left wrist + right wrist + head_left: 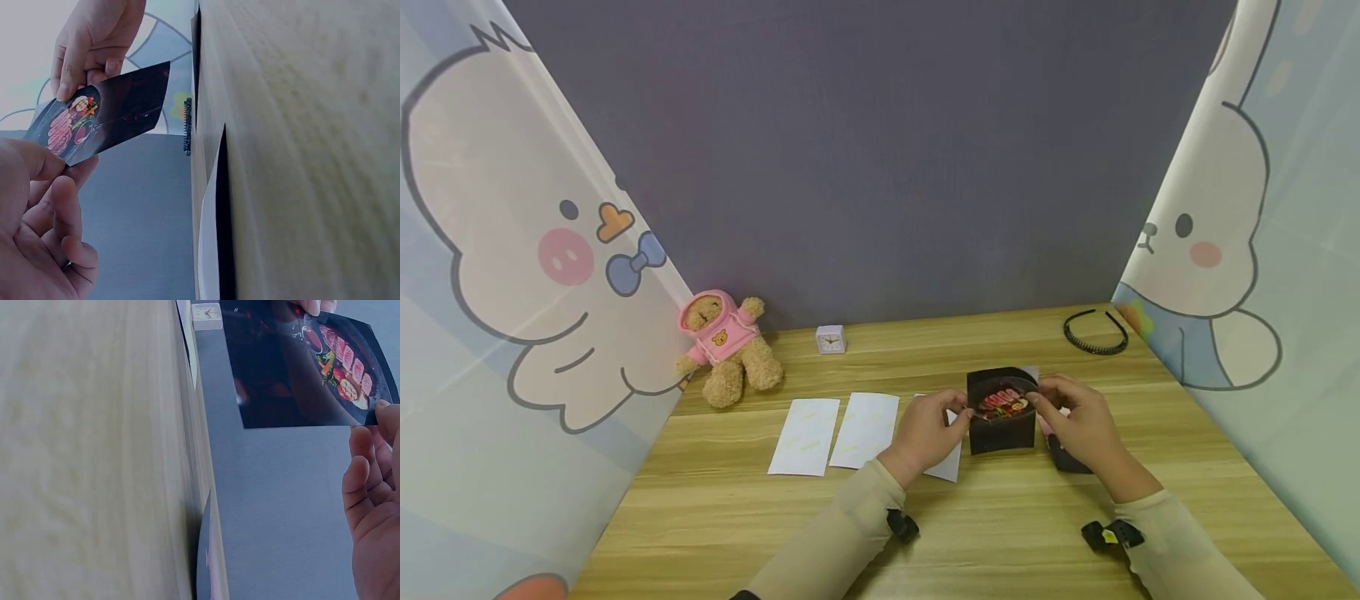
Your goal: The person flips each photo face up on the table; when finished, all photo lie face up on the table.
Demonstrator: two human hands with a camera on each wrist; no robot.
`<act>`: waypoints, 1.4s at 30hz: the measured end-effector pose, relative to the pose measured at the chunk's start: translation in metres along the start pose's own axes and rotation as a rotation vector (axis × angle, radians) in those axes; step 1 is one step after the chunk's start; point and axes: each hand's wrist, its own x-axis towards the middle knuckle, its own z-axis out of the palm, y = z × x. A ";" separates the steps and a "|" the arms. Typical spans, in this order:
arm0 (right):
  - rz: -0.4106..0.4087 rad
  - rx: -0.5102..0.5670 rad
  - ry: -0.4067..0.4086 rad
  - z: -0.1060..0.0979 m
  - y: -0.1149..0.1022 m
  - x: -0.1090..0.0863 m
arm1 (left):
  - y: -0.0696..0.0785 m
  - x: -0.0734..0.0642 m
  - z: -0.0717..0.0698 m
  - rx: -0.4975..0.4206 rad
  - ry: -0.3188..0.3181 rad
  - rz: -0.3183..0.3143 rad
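Note:
A dark photo print (1002, 433) of sliced meat and vegetables is held up above the table between both hands. My left hand (925, 429) pinches its left edge, thumb in front. At the opposite edge, my right hand (1084, 425) pinches it between thumb and fingers. Both wrist views show the food picture facing the cameras, with the print (134, 100) slightly bent. Beneath the right hand lies another dark card (1066, 460) with some pink on it, partly hidden. A white sheet (946, 468) lies under the left hand, partly covered by it.
Two more white sheets (805, 437) lie side by side to the left on the wooden table (715, 517). Farther back are a teddy bear (726, 346) in a pink hoodie, a small white clock (831, 340) and a black headband (1096, 348). A dark panel (880, 167) stands behind.

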 end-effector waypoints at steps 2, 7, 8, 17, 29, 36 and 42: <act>-0.008 -0.009 0.002 0.000 0.001 0.000 | 0.000 0.000 -0.001 -0.001 0.003 -0.010; 0.038 0.001 -0.016 0.001 -0.008 0.002 | 0.000 0.001 -0.004 -0.036 0.015 -0.025; 0.061 0.015 -0.031 0.001 -0.012 0.003 | 0.000 0.002 -0.004 -0.044 0.018 -0.028; 0.145 0.093 -0.122 -0.006 -0.040 0.008 | 0.000 0.003 -0.003 -0.068 0.021 -0.029; 0.194 0.105 -0.143 -0.002 -0.009 -0.001 | -0.001 0.002 -0.002 -0.093 0.005 -0.021; 0.246 0.169 -0.156 -0.003 -0.001 -0.004 | -0.002 0.001 -0.003 -0.113 -0.033 -0.036; 0.268 0.222 -0.164 -0.004 -0.003 -0.004 | -0.002 0.001 -0.003 -0.147 -0.039 -0.054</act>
